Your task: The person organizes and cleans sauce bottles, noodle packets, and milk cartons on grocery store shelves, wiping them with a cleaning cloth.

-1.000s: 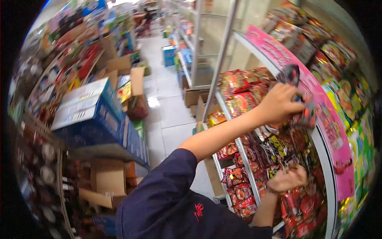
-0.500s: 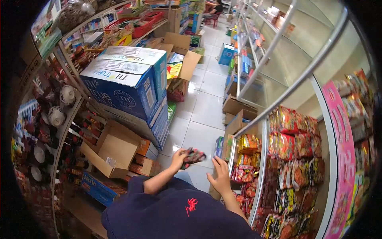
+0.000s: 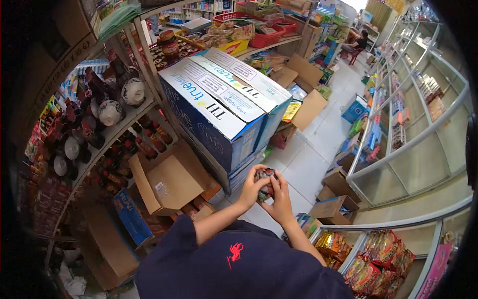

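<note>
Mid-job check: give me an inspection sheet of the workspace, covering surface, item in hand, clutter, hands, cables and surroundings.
Surface: no worktop seen; tiled floor below the hands.
Job's thing: small dark multicoloured bundle, held above the floor; contents cannot be told.
Clutter: open carton at left, beside stacked milk boxes.
Hands: left hand and right hand both grip the bundle.
Cables: nothing seen.
Surroundings: packets shelved at lower right; seated person farther down the aisle.
</note>
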Demonstrator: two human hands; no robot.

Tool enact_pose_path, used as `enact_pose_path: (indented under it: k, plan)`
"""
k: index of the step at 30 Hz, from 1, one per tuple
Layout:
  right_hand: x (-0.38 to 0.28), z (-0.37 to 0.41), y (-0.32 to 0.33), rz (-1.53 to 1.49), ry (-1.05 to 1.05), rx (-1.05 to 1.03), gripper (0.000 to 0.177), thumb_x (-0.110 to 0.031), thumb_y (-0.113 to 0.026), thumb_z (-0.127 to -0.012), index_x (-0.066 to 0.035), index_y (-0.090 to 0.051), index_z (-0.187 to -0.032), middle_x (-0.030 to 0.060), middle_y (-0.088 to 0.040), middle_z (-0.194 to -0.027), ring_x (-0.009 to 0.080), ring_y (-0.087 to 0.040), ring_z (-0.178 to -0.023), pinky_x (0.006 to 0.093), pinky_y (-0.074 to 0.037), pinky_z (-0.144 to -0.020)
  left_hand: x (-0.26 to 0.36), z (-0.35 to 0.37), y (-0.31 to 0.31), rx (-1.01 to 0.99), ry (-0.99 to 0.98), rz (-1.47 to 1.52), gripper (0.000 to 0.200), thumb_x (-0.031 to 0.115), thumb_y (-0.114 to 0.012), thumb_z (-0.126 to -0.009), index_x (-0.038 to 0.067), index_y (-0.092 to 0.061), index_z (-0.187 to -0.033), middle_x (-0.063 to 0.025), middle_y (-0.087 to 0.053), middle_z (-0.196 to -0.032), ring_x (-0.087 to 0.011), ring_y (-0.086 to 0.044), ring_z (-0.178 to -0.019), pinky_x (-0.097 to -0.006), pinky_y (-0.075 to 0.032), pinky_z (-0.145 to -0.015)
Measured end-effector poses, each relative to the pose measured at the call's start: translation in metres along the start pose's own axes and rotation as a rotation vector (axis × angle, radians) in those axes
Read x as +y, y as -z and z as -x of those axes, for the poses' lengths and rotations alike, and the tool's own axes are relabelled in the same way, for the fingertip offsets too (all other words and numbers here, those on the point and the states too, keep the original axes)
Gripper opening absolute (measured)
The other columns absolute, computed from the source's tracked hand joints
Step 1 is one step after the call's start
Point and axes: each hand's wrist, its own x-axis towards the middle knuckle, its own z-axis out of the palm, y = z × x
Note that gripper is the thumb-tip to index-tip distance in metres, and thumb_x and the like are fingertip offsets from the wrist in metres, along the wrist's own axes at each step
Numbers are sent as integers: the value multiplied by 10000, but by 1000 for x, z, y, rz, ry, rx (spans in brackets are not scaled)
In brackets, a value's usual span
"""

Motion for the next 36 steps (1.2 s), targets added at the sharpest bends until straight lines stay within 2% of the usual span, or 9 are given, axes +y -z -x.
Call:
enact_pose_path:
  k: [6,8,11,16,21,25,27,29,36]
  plan:
    - [33,-59,-20,-273,210,10,718,-19,-683,-526,-110,-422,-1189,168,-458,-1154,350,-507,-951,371,-451,-769,33,-10,18,26,-113,33,421,182,-502,-800,34,-397,-1180,-121,-450,-1122,-174,-471,-1018,-287,-376,-872]
    - [51,-75,-21,-329,295,38,622,11,-662,-541,-126,-491,-1123,158,-508,-1081,326,-534,-881,353,-459,-700,46,-13,11,90,-436,-820,426,168,-550,-765,15,-447,-1149,-159,-487,-1115,-261,-497,-1008,-320,-387,-870]
    - [86,-113,-9,-356,387,134,610,22,-666,-538,-135,-505,-1106,150,-509,-1047,302,-534,-859,339,-450,-669,59,-25,-1,255,-568,-1006,409,126,-592,-724,-1,-494,-1100,-180,-526,-1064,-330,-508,-974,-364,-401,-855]
    - [104,-200,20,-365,351,311,593,67,-645,-502,-119,-543,-1056,123,-507,-970,268,-513,-788,315,-425,-656,80,-73,-18,485,-866,-1134,285,43,-587,-664,0,-554,-944,-154,-571,-924,-317,-529,-880,-385,-415,-787]
    - [143,-202,-15,-490,501,333,512,31,-637,-504,-132,-551,-981,126,-501,-949,272,-506,-734,338,-424,-619,92,-122,-28,554,-723,-1297,280,85,-578,-709,15,-554,-980,-137,-559,-994,-311,-499,-968,-383,-390,-845]
    - [192,-164,-39,-419,437,146,399,-10,-645,-528,-121,-560,-902,121,-511,-912,272,-509,-708,347,-426,-585,85,-138,-35,541,-493,-1453,296,134,-578,-739,36,-552,-1017,-122,-541,-1093,-309,-458,-1075,-394,-352,-913]
    - [226,-145,-55,-267,471,-147,370,38,-628,-493,-100,-578,-833,140,-508,-850,261,-521,-717,331,-417,-584,84,-141,-35,542,-456,-1517,297,175,-570,-749,54,-559,-1020,-102,-534,-1120,-298,-449,-1093,-396,-349,-916]
    - [238,-145,-57,-292,377,-156,333,37,-638,-493,-82,-594,-801,145,-517,-835,260,-530,-726,343,-427,-594,86,-142,-37,525,-396,-1630,300,225,-555,-761,76,-566,-1021,-78,-531,-1133,-285,-449,-1097,-387,-345,-919]
    - [188,-226,-6,-523,459,331,487,39,-600,-481,-89,-531,-946,144,-497,-906,296,-497,-735,334,-408,-591,82,-142,-39,530,-350,-1718,306,259,-521,-789,105,-561,-1050,-51,-508,-1169,-264,-437,-1111,-378,-334,-929]
